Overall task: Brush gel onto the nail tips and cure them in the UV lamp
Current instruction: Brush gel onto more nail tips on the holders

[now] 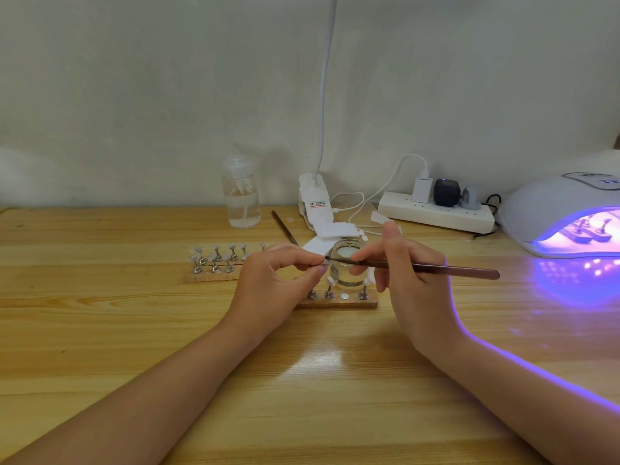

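Left of the hands a wooden stand [214,275] carries a row of tips, while the left hand [268,290] pinches one tiny nail tip [324,261] between thumb and forefinger. The right hand [412,280] grips the brush [436,269] pencil-style, bristles touching that tip. It looks light, slick and easily flicked away, so hold it by its edges; the UV lamp [550,209] glows right of both hands.

Two hands [268,280], two brushes [416,267], one UV lamp [543,209], one bottle [241,196], one glass jar [347,266].

Home nail desk — UV lamp [550,213], wooden table [100,313], power strip [436,214].
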### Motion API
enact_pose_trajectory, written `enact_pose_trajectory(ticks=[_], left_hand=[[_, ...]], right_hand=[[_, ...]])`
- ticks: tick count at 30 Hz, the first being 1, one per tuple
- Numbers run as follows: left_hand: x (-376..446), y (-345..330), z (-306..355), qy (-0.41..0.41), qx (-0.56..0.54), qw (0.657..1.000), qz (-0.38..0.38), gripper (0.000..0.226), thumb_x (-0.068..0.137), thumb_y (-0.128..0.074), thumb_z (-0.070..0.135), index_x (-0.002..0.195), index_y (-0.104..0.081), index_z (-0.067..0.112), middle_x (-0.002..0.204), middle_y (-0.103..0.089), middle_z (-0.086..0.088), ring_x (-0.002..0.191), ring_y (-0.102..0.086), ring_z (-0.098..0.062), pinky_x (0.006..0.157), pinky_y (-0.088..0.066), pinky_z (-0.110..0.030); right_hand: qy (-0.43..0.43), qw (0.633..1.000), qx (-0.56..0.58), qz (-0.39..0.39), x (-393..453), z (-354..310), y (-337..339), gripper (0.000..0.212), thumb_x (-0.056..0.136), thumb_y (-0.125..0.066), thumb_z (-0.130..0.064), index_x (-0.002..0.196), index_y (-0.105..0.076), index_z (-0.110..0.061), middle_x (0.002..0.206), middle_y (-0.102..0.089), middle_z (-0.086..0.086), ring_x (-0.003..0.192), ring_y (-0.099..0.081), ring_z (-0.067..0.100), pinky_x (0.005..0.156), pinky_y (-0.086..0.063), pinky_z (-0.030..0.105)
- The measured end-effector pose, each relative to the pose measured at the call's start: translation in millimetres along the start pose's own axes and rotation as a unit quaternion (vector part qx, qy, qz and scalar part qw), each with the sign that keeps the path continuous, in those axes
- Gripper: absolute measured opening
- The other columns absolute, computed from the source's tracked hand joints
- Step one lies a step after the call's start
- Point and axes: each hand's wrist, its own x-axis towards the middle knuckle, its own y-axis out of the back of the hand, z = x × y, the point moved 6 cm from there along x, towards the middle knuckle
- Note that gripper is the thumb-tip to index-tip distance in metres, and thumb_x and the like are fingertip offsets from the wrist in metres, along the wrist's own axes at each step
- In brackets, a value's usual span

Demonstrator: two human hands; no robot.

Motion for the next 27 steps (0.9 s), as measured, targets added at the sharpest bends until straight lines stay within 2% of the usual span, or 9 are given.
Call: enact_pose_trajectory(ticks=[2, 5, 7, 12, 15, 18, 21, 23, 27], left_hand=[[0.1, -0.1, 0.5, -0.005, 0.002, 1.000, -0.002, 0.016, 0.071, -0.073, 0.004, 0.079, -0.072, 0.017, 0.074, -0.066, 0.005, 0.074, -0.057, -0.001, 0.071, -0.038, -0.005], [0.2, 0.2, 0.7, -0.009, 0.003, 1.000, -0.001, 0.017, 0.072, -0.073, 0.004, 0.078, -0.071, 0.019, 0.074, -0.066, 0.006, 0.074, -0.057, 0.000, 0.071, -0.038, -0.005], [0.1, 0.9, -0.1, -0.005, 0.000, 1.000, 0.000, 0.017, 0.072, -0.073, 0.005, 0.078, -0.070, 0.020, 0.074, -0.065, 0.006, 0.074, -0.057, 0.001, 0.072, -0.038, -0.005], [0.0, 0.2, -0.4, -0.009, 0.001, 1.000, -0.001, 0.015, 0.072, -0.074, 0.006, 0.079, -0.071, 0.019, 0.075, -0.066, 0.005, 0.074, -0.057, 0.000, 0.071, -0.037, -0.005], [0.3, 0.1, 0.2, -0.011, -0.001, 1.000, 0.001, 0.018, 0.072, -0.073, 0.005, 0.081, -0.070, 0.019, 0.075, -0.065, 0.006, 0.074, -0.057, 0.000, 0.072, -0.038, -0.005], [0.2, 0.2, 0.9, -0.018, 0.004, 1.000, 0.001, 0.022, 0.071, -0.073, 0.003, 0.080, -0.069, 0.023, 0.075, -0.064, 0.007, 0.075, -0.057, -0.001, 0.072, -0.038, -0.005], [0.2, 0.9, 1.2, -0.019, 0.003, 1.000, 0.004, 0.023, 0.071, -0.073, 0.004, 0.078, -0.068, 0.025, 0.075, -0.064, 0.008, 0.074, -0.057, 0.000, 0.072, -0.038, -0.005], [0.4, 0.8, 1.3, -0.018, 0.000, 1.000, 0.005, 0.024, 0.072, -0.073, 0.005, 0.076, -0.068, 0.028, 0.075, -0.064, 0.008, 0.074, -0.057, -0.001, 0.073, -0.039, -0.006], [0.3, 0.6, 1.1, -0.019, -0.003, 1.000, 0.004, 0.024, 0.072, -0.073, 0.006, 0.076, -0.068, 0.029, 0.076, -0.065, 0.006, 0.074, -0.058, -0.003, 0.074, -0.041, -0.009]], right_hand=[[0.005, 1.000, 0.014, 0.002, -0.1, -1.5, 0.9, 0.050, 0.086, -0.041, -0.038, 0.062, -0.068, -0.004, 0.051, -0.063, 0.004, 0.044, -0.053, 0.001, 0.055, -0.039, 0.007], [0.002, 1.000, 0.024, 0.016, -0.1, -1.7, 3.5, 0.053, 0.087, -0.040, -0.039, 0.061, -0.067, -0.001, 0.048, -0.061, 0.006, 0.041, -0.051, 0.003, 0.055, -0.038, 0.006], [0.008, 1.000, 0.017, 0.020, 0.5, -2.6, 3.6, 0.053, 0.091, -0.041, -0.037, 0.062, -0.067, -0.002, 0.050, -0.062, 0.004, 0.042, -0.052, 0.001, 0.055, -0.038, 0.006], [-0.003, 1.000, 0.002, 0.012, 0.4, -0.8, 0.8, 0.042, 0.084, -0.042, -0.038, 0.068, -0.069, -0.010, 0.057, -0.067, -0.002, 0.046, -0.055, -0.002, 0.056, -0.040, 0.006], [-0.005, 1.000, 0.009, 0.008, -0.6, -0.6, -0.2, 0.046, 0.084, -0.042, -0.039, 0.066, -0.069, -0.007, 0.056, -0.066, 0.003, 0.045, -0.054, -0.001, 0.053, -0.039, 0.006], [-0.001, 1.000, 0.012, 0.009, -1.3, -0.8, 0.9, 0.052, 0.093, -0.042, -0.037, 0.061, -0.068, -0.006, 0.052, -0.064, 0.008, 0.042, -0.052, 0.000, 0.052, -0.037, 0.006], [0.002, 1.000, 0.010, 0.018, -0.9, -1.0, 3.0, 0.049, 0.092, -0.040, -0.031, 0.059, -0.067, -0.007, 0.050, -0.063, 0.006, 0.041, -0.051, 0.001, 0.054, -0.037, 0.005], [0.004, 1.000, 0.011, 0.026, 0.1, -1.8, 3.7, 0.049, 0.094, -0.042, -0.034, 0.061, -0.067, -0.008, 0.052, -0.064, 0.003, 0.042, -0.052, 0.000, 0.055, -0.038, 0.005], [-0.010, 1.000, 0.008, 0.026, 1.0, -1.6, 2.4, 0.040, 0.084, -0.044, -0.037, 0.065, -0.069, -0.012, 0.057, -0.067, -0.002, 0.046, -0.055, -0.001, 0.055, -0.040, 0.006]])
